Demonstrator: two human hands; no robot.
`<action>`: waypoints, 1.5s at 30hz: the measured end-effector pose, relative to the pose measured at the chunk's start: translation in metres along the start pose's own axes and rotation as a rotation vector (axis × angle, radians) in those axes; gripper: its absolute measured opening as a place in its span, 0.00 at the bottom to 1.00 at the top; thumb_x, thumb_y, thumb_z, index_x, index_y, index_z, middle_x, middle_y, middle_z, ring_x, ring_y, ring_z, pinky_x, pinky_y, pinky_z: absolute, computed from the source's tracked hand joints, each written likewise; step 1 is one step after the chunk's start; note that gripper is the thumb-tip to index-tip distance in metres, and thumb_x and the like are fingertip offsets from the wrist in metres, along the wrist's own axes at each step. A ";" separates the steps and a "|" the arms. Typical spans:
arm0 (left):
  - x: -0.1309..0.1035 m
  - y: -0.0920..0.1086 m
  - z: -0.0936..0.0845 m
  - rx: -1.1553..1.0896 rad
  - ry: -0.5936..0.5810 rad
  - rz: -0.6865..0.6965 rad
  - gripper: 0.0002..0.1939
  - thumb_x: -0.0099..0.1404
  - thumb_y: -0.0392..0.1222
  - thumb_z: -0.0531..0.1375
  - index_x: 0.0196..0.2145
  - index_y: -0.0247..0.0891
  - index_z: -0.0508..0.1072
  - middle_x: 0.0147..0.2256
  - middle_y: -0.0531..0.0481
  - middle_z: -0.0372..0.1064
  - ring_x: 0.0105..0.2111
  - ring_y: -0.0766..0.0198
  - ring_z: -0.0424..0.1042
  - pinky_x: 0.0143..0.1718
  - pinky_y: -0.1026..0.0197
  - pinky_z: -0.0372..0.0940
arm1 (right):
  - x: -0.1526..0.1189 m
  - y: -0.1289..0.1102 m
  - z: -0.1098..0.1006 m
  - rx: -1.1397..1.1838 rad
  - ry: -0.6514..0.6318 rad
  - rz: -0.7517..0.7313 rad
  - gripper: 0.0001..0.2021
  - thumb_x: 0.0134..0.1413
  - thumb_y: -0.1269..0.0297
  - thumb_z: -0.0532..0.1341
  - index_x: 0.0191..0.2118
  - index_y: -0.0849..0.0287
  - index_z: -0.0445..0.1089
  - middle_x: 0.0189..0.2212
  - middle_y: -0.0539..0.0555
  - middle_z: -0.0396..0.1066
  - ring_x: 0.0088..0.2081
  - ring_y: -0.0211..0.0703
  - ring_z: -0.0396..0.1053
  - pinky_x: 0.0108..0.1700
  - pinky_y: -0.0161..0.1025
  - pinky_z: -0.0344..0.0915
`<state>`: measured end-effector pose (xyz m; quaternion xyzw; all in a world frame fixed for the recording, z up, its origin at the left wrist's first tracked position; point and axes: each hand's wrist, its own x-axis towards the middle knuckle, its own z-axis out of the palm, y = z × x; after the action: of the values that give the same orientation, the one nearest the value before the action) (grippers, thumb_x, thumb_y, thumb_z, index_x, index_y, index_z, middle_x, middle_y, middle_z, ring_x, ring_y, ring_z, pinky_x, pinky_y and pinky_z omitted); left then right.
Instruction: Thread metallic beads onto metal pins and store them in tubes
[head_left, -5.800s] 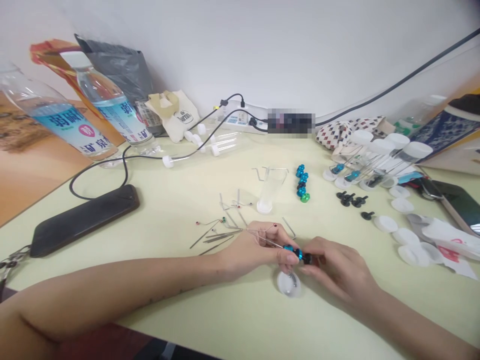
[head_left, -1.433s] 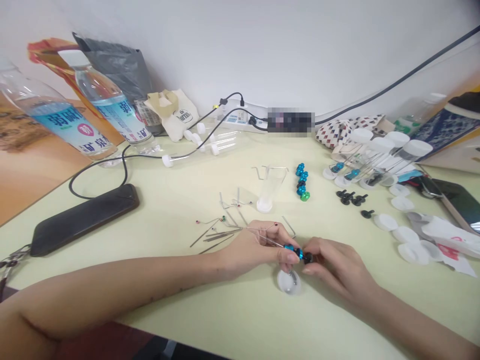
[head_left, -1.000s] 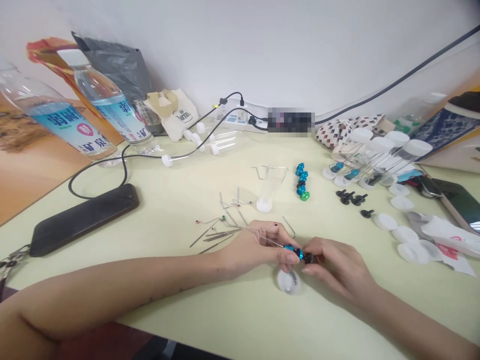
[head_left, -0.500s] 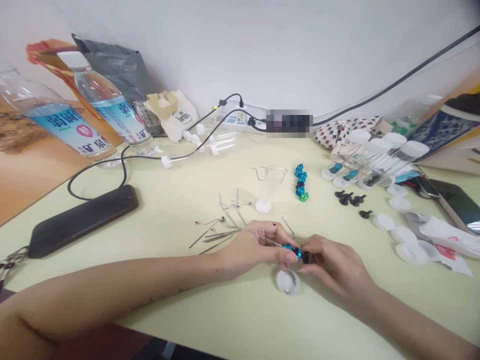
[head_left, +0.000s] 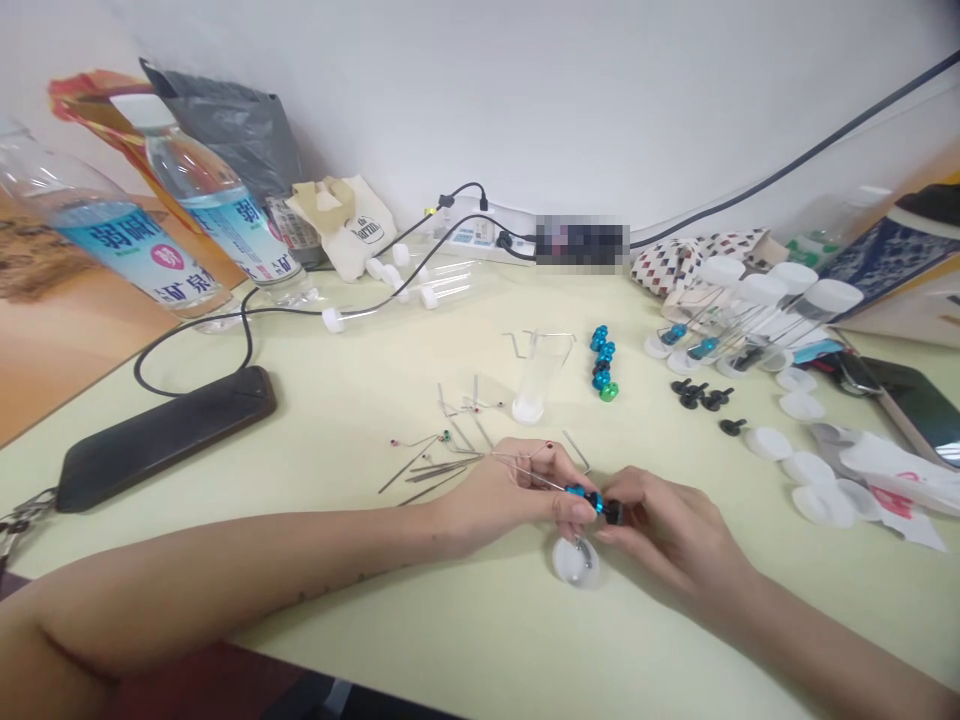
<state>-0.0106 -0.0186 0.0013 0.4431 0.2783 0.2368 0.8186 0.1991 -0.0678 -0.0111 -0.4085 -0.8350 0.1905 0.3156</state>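
Observation:
My left hand (head_left: pixel 517 495) pinches a small blue metal fitting (head_left: pixel 576 492) between thumb and fingers, and a thin metal rod runs back from it across the palm. At the fitting's near end, the fingers of my right hand (head_left: pixel 667 525) close on a black knob-like piece (head_left: pixel 613 513). Just below both hands lies a round white cap (head_left: pixel 568 577) with small shiny metal parts in it. Left of my hands several bent metal rods (head_left: pixel 431 470) are scattered, some tipped with coloured beads. Beyond them a clear tube (head_left: pixel 541 375) stands upright on its white cap.
Blue and green fittings (head_left: pixel 602 360) lie in a row; several black screws (head_left: pixel 701 397) sit right of them. Filled tubes (head_left: pixel 757 310) and white caps (head_left: pixel 802 467) occupy the right side. Left are a black power bank-like block (head_left: pixel 169 435), a cable (head_left: pixel 300 316) and water bottles (head_left: pixel 225 220).
Both hands keep nearly the same place and the same hold on the blue fitting and black piece. The camera view has shifted very slightly.

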 end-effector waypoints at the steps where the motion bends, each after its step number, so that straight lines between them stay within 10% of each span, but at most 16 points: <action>1: 0.000 0.000 0.000 -0.007 0.003 0.002 0.09 0.53 0.35 0.68 0.32 0.33 0.75 0.25 0.51 0.73 0.25 0.69 0.72 0.32 0.64 0.68 | 0.000 -0.001 0.001 0.008 0.024 0.001 0.06 0.63 0.60 0.55 0.37 0.56 0.60 0.27 0.50 0.69 0.22 0.34 0.62 0.24 0.32 0.59; 19: 0.000 -0.002 -0.001 0.017 0.022 0.024 0.10 0.53 0.38 0.69 0.32 0.34 0.75 0.26 0.51 0.73 0.25 0.68 0.72 0.32 0.63 0.67 | 0.005 -0.007 0.003 0.059 0.122 -0.045 0.03 0.62 0.66 0.56 0.40 0.55 0.60 0.29 0.50 0.71 0.25 0.34 0.66 0.25 0.31 0.61; 31: -0.001 -0.002 0.000 0.042 0.029 0.014 0.13 0.51 0.42 0.69 0.32 0.33 0.74 0.24 0.50 0.74 0.25 0.65 0.72 0.32 0.61 0.66 | 0.009 -0.004 0.000 0.056 0.034 0.007 0.21 0.68 0.54 0.43 0.27 0.57 0.60 0.19 0.48 0.64 0.21 0.34 0.62 0.24 0.31 0.58; 38: -0.001 -0.001 -0.001 0.077 0.099 0.068 0.13 0.49 0.42 0.70 0.30 0.33 0.74 0.26 0.50 0.73 0.25 0.66 0.71 0.32 0.63 0.65 | 0.009 -0.007 0.008 0.199 0.069 0.157 0.09 0.62 0.57 0.54 0.33 0.56 0.59 0.26 0.50 0.70 0.24 0.34 0.62 0.25 0.32 0.59; 45: -0.001 -0.004 0.001 0.045 0.124 0.143 0.14 0.48 0.42 0.71 0.28 0.31 0.74 0.23 0.50 0.73 0.24 0.67 0.69 0.30 0.64 0.64 | 0.015 -0.007 0.011 0.306 0.052 0.248 0.21 0.57 0.43 0.54 0.28 0.58 0.58 0.20 0.47 0.63 0.22 0.34 0.55 0.22 0.31 0.54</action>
<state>-0.0098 -0.0215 -0.0011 0.4645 0.3013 0.3155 0.7707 0.1809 -0.0610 -0.0095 -0.4605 -0.7309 0.3422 0.3697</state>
